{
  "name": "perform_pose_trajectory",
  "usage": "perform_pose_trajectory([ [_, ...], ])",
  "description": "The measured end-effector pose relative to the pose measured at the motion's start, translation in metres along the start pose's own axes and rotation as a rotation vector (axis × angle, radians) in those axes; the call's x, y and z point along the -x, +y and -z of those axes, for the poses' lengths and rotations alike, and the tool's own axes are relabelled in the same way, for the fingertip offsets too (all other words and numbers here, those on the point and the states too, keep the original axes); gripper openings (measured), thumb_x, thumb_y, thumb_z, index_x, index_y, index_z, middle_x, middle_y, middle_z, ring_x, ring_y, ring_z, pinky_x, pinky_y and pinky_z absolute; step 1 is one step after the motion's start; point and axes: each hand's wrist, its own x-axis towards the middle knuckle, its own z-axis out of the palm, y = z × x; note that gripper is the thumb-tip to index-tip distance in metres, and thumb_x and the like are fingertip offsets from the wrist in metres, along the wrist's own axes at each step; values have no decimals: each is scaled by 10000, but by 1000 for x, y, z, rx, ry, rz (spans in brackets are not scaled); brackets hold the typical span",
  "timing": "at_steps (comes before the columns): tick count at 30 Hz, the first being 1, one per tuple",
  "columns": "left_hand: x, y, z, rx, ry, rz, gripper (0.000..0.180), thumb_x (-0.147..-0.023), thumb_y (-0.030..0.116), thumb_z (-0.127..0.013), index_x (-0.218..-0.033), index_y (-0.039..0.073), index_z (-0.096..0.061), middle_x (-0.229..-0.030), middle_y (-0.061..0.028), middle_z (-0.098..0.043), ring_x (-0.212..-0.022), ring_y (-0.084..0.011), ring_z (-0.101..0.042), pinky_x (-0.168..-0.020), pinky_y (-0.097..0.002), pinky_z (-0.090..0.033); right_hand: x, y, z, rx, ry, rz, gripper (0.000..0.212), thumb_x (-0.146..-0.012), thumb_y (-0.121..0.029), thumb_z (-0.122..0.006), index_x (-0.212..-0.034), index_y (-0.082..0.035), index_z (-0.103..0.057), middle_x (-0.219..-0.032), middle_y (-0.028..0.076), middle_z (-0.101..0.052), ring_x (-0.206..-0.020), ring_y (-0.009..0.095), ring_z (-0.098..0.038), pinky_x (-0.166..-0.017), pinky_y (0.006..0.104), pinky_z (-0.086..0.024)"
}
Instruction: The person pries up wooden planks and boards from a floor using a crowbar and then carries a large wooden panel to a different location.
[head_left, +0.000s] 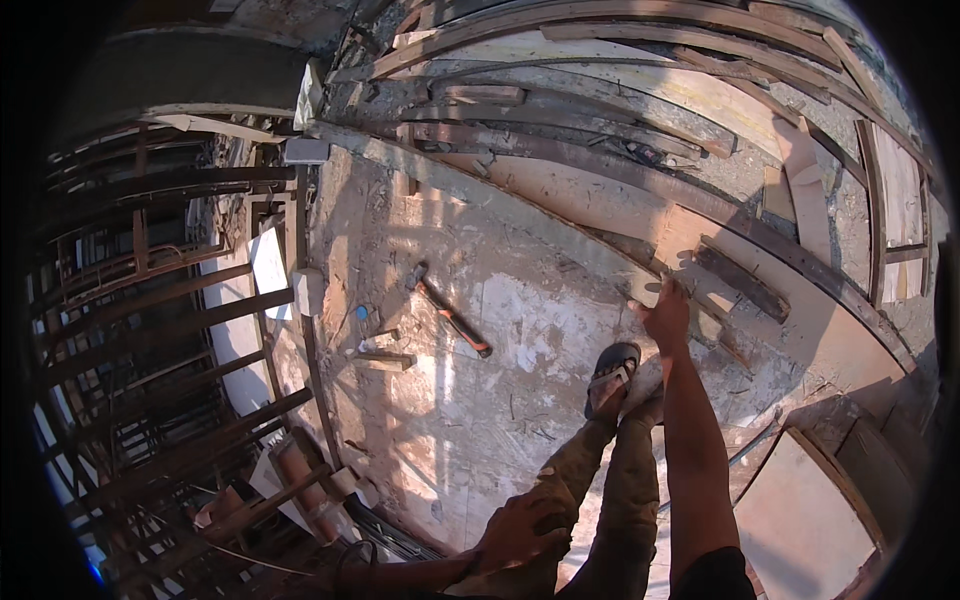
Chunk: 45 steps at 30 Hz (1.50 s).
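My right hand (665, 316) reaches forward with its thumb and fingers closed around the near end of a long, narrow wooden plank (545, 225). The plank runs away to the far left across the work area. My left hand (525, 530) rests on my left knee, fingers lying over the trouser cloth and holding nothing. A claw hammer (450, 315) with an orange and black handle lies on the worn floor (500, 400), left of my sandalled foot (612, 375). Dark, short wood (740, 278) lies just right of my right hand.
Several long boards (640, 130) are strewn beyond the plank. On the left stands a framework of dark bars (170, 320). A small wood block (385, 360) lies near the hammer, and pale panels (815, 510) lean at the lower right.
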Motion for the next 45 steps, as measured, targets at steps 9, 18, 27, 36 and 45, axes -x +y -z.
perform_pose_trajectory([
  [9, 2, 8, -4, 126, 174, -57, 458, -889, 415, -682, -1258, 146, -639, -1285, -136, -597, -1188, -328, -557, -1000, -434, -455, -26, 0, -20, 469, -212, 134, 749, -641, -211, -850, -1274, -47, -484, -1195, 193, -558, -1153, 367, -557, -989, 473, -454],
  [18, -28, -25, -26, 343, 310, 155, 612, -920, 495, -652, -1392, 131, -512, -1422, -157, -459, -1252, -311, -518, -1003, -409, -459, 66, -73, 140, -2, -633, 238, 843, -561, -397, -868, -1193, 51, -535, -1124, 282, -582, -1051, 448, -598, -882, 525, -509],
  [27, -144, -16, 202, 1624, 437, 145, 1168, -771, 835, -562, -1597, 140, -118, -1597, -225, -229, -1444, -366, -314, -1160, -537, -264, 162, -183, 383, -71, -611, 77, 790, -609, -378, -839, -1245, -14, -542, -1078, 218, -570, -1040, 409, -562, -855, 518, -505],
  [36, -193, 62, 297, 1816, 322, -125, 443, -871, 345, -726, -1206, 73, -624, -1124, -80, -687, -1034, -262, -649, -964, -391, -501, 169, -228, 443, 83, -552, 49, 856, -622, -466, -827, -1327, -88, -520, -1063, 183, -584, -1006, 386, -560, -814, 513, -508],
  [45, -141, 236, 390, 1844, 185, -380, 474, -938, 362, -607, -1328, 98, -554, -1340, -82, -575, -1249, -286, -527, -1084, -481, -394, 82, -232, 550, 354, -111, 245, 780, -602, -221, -808, -1321, -68, -547, -1089, 145, -570, -1001, 310, -571, -832, 449, -513],
])
